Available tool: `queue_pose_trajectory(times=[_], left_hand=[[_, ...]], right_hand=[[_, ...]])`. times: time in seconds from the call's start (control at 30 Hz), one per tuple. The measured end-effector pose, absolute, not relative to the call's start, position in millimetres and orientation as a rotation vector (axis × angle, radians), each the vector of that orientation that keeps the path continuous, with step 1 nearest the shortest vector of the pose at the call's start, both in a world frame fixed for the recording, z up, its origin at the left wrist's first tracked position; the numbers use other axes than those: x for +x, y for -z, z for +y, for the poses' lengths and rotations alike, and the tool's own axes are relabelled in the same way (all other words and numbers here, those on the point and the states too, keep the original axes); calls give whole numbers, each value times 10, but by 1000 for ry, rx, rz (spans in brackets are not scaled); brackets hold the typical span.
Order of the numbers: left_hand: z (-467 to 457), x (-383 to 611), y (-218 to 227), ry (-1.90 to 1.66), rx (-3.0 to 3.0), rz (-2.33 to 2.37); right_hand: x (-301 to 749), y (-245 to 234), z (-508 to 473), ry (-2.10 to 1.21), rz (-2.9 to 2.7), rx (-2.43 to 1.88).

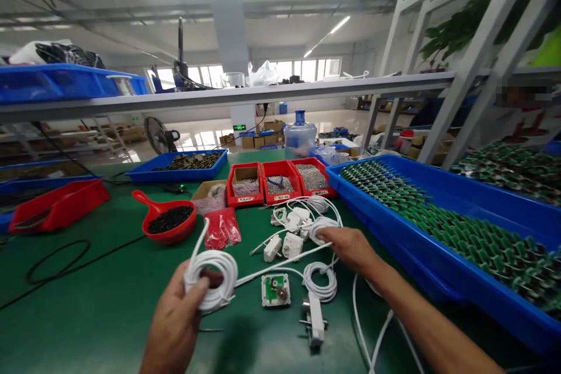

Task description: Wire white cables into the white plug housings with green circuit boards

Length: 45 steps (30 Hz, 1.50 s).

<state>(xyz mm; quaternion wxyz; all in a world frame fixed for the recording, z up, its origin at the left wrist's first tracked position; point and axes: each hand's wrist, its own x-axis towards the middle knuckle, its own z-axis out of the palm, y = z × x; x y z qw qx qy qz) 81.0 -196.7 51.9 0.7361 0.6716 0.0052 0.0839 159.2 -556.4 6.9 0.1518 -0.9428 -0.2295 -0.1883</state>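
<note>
My left hand (177,318) is closed around a coil of white cable (211,276) held just above the green table (87,304). One strand runs from the coil toward my right hand (348,247), which reaches forward and pinches a white cable beside a small coil (321,228). Between my hands lie a small square green circuit board (276,290), a white plug part (314,320), another white cable coil (321,280) and several white adapters (290,243).
A big blue tray (442,280) of green circuit boards fills the right side. Red bins (279,181) of small parts stand behind. A red scoop (169,221) with black pieces and a bag of red parts (222,228) lie left of centre. A black cable (56,260) loops at left.
</note>
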Motion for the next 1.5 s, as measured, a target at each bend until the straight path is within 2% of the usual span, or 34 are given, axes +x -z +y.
queue_pose_trajectory(times=[0.2,0.27,0.33,0.47,0.57,0.7,0.8,1.0,1.13,1.3,1.5], left_hand=[[-1769,897,-627,-438,1416,1],[-1458,933,-701,-531,1326,90],[-1063,962,-707,-634,1309,189],[-205,975,-391,-710,1447,334],[377,982,-11,-523,1702,486],[951,1071,251,-256,2361,573],[1156,1226,216,-187,2763,507],[868,1758,140,-290,2880,201],[445,2179,277,-259,2893,-5],[169,2465,486,-294,2895,-98],[120,2485,577,-363,2821,-272]], right_hand=[[1624,-622,-5470,668,-641,-2767],[1446,-751,-5115,586,-730,-2703],[1197,-772,-4644,345,-748,-2599],[771,-468,-3685,-24,-692,-2373],[701,-82,-3129,-184,-753,-2264],[799,262,-2665,-217,-835,-2412],[872,287,-2522,-162,-917,-2441],[1065,268,-2489,145,-848,-2373],[1311,382,-2478,47,-1075,-2486],[1628,442,-2577,57,-944,-2608],[2152,142,-2304,486,-881,-2465]])
